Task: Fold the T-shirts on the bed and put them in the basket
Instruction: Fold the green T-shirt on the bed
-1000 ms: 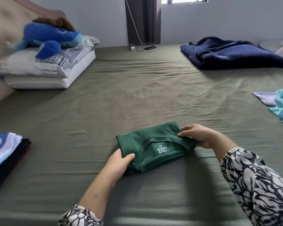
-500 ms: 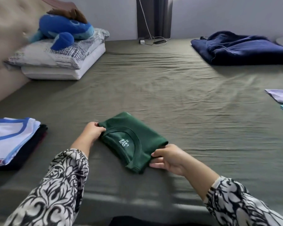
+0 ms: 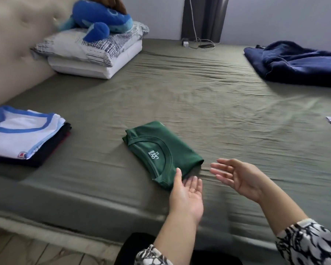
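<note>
My head camera is looking forward and down across the bed (image 3: 199, 96) from its near edge, facing the far wall, sitting close above my hands and taking in the bed's whole width.

Bare bed (image 3: 208, 104) sheet spreads from the green shirt (image 3: 161, 152) toward 12 and 2 o'clock. A folded stack (image 3: 25, 134) blocks 9 o'clock, pillows (image 3: 92, 54) 11, a blanket (image 3: 298, 62) 1.

You've got a blue plush toy (image 3: 101, 18) on stacked pillows (image 3: 96, 54) at the bed's far left corner, a navy blanket (image 3: 298, 62) crumpled at the far right, and a phone (image 3: 205, 46) on its charger cable (image 3: 192, 22) along the far edge.
</note>
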